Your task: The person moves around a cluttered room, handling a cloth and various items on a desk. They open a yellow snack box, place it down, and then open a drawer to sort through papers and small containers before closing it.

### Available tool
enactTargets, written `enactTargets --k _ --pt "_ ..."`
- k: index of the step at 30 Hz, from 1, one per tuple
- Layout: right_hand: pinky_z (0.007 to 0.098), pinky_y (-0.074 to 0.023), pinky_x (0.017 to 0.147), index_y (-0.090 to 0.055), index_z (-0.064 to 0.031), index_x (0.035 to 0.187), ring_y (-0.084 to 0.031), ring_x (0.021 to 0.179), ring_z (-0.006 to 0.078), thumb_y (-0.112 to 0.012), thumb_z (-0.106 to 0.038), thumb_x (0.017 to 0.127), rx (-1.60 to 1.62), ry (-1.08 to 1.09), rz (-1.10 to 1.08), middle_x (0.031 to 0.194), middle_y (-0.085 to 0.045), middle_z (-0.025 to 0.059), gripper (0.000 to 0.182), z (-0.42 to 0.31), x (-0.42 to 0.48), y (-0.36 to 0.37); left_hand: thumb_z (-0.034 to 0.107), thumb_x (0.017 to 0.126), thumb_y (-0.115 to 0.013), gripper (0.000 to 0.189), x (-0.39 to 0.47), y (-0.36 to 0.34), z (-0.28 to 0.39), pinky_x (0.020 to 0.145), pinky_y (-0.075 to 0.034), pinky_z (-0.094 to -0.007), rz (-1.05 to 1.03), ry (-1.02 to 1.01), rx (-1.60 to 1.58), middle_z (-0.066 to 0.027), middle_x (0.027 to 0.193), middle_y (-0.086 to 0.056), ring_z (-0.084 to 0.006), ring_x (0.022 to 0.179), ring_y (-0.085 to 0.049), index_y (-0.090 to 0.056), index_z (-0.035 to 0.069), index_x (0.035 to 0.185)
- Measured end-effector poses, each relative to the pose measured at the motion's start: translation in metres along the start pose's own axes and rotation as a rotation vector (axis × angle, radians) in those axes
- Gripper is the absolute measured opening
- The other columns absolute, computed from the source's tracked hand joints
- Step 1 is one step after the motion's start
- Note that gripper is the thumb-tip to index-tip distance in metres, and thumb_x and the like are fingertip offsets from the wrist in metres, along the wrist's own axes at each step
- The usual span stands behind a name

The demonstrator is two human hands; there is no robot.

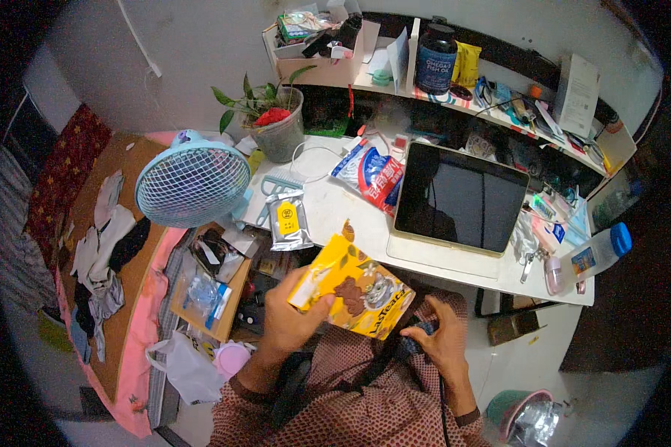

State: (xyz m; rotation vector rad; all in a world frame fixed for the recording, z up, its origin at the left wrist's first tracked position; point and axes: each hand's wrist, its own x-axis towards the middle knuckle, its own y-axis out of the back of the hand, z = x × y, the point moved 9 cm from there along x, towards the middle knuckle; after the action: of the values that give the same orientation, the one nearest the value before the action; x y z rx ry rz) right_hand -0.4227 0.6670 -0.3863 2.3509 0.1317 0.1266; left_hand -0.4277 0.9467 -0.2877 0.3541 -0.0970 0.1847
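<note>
My left hand [296,313] grips a yellow cardboard snack box [363,293] by its left end, thumb across the printed front. The box is tilted and held above my lap, near the desk's front edge. It bears printed writing and pictures of brown biscuits and a grey animal. My right hand [444,335] is just off the box's lower right corner, thumb and fingers apart, with nothing clearly held. A small brown piece [348,230] shows at the box's upper corner; I cannot tell whether it touches the box. A silver foil packet [289,220] lies on the desk close by.
On the white desk [324,207] are a tablet [461,198], a red-and-blue snack bag [372,176], a potted plant [279,128] and a clear bottle [595,260]. A blue fan [193,181] stands left. A shelf [363,81] spans the back. A bin [514,410] is at lower right.
</note>
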Motion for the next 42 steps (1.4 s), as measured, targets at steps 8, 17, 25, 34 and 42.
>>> enactTargets --k 8,17,25,34,42 --pt "0.0421 -0.0448 0.103 -0.020 0.0034 0.149 -0.041 0.133 0.0429 -0.090 -0.033 0.061 0.101 0.298 0.038 0.147 -0.036 0.0282 0.118 -0.077 0.023 0.013 0.014 0.074 -0.078 0.054 -0.013 -0.070 0.042 0.076 -0.057 -0.0404 -0.043 -0.220 0.194 -0.0206 0.104 -0.067 -0.0348 0.091 -0.070 -0.055 -0.002 0.121" --pt "0.0407 -0.0324 0.113 -0.021 0.0056 0.149 -0.036 0.139 0.0361 -0.094 -0.033 0.055 0.474 0.282 -0.226 0.149 -0.035 0.0245 0.124 -0.038 0.021 -0.008 0.034 0.057 -0.094 0.111 -0.009 -0.102 0.045 0.107 -0.039 -0.0423 -0.597 -0.285 0.027 -0.0232 0.135 -0.038 -0.0355 0.127 -0.044 -0.032 -0.002 0.142" --pt "0.0417 -0.0322 0.113 -0.022 0.0012 0.151 -0.034 0.141 0.0322 -0.095 -0.035 0.055 0.663 0.263 -0.456 0.152 -0.033 0.0213 0.125 -0.053 0.018 -0.005 0.040 0.050 -0.096 0.151 0.002 -0.133 0.019 0.119 -0.017 -0.0447 -0.713 -0.265 -0.362 -0.0248 0.158 -0.010 -0.0357 0.147 -0.015 0.007 -0.001 0.153" --pt "0.0397 -0.0324 0.114 -0.023 0.0003 0.151 -0.038 0.139 0.0340 -0.091 -0.048 0.054 0.448 0.352 -0.286 0.151 -0.035 0.0243 0.128 -0.056 0.018 0.034 0.031 0.044 -0.099 0.154 0.005 -0.138 0.032 0.112 -0.031 -0.0435 -0.464 -0.154 -0.654 -0.0204 0.142 -0.035 -0.0336 0.132 -0.040 0.005 0.003 0.154" --pt "0.0288 -0.0515 0.086 -0.066 -0.0008 0.120 -0.066 0.091 0.0141 -0.088 -0.018 0.065 0.590 0.018 0.141 0.100 -0.071 0.0076 0.061 0.012 0.011 0.141 0.031 0.045 -0.099 0.142 0.016 -0.116 0.039 0.112 -0.033 -0.0426 -0.323 -0.263 -0.636 -0.0185 0.143 -0.038 -0.0314 0.129 -0.044 -0.010 0.000 0.151"
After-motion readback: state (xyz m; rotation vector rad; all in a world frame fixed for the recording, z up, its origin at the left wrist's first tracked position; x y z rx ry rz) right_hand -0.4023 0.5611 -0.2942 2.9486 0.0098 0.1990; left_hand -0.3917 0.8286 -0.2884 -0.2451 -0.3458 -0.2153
